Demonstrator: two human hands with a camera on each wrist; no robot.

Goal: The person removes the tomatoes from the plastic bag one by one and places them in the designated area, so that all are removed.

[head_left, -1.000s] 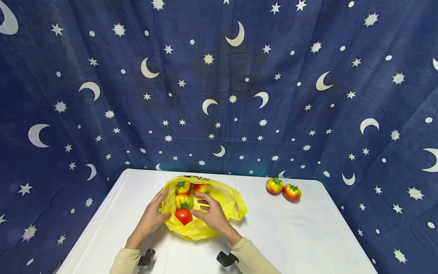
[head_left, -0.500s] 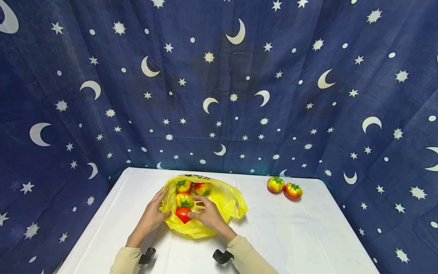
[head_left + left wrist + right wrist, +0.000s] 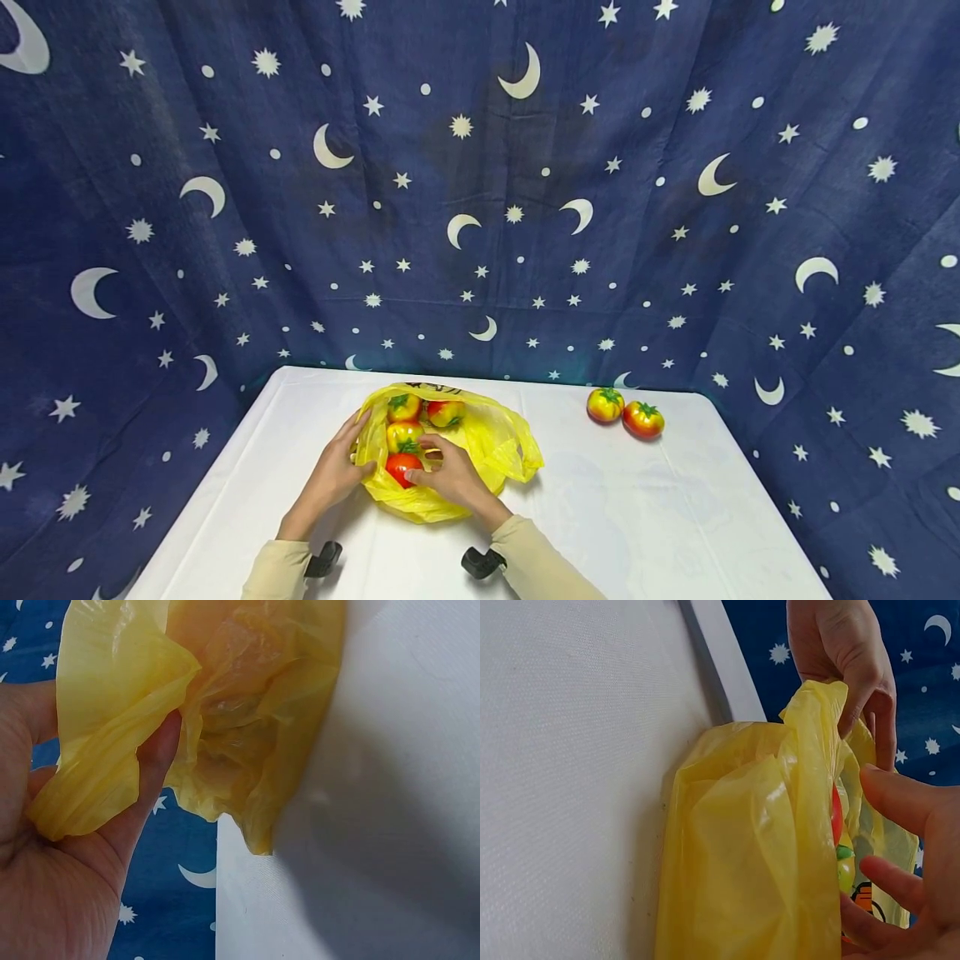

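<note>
A yellow plastic bag (image 3: pixel 498 437) lies on the table with its mouth spread toward me. Inside it sit a red tomato (image 3: pixel 401 468) at the front, a yellow-red tomato (image 3: pixel 403 435) behind that, and two more at the back. My left hand (image 3: pixel 333 475) holds the bag's left rim; in the left wrist view, yellow plastic (image 3: pixel 124 750) passes between thumb and fingers. My right hand (image 3: pixel 453 477) reaches into the mouth, thumb at the red tomato's right side and fingers near the yellow-red one. The right wrist view shows its thumb and fingers (image 3: pixel 900 799) spread apart.
Two yellow-red tomatoes, one on the left (image 3: pixel 604 406) and one on the right (image 3: pixel 643 421), stand side by side at the table's back right. A white cloth covers the table (image 3: pixel 645 517). Behind it hangs a dark blue curtain (image 3: pixel 420 242) with moons and stars.
My right hand has shifted left inside the bag's mouth, its thumb coming up against the red tomato. My left hand keeps its hold on the rim.
</note>
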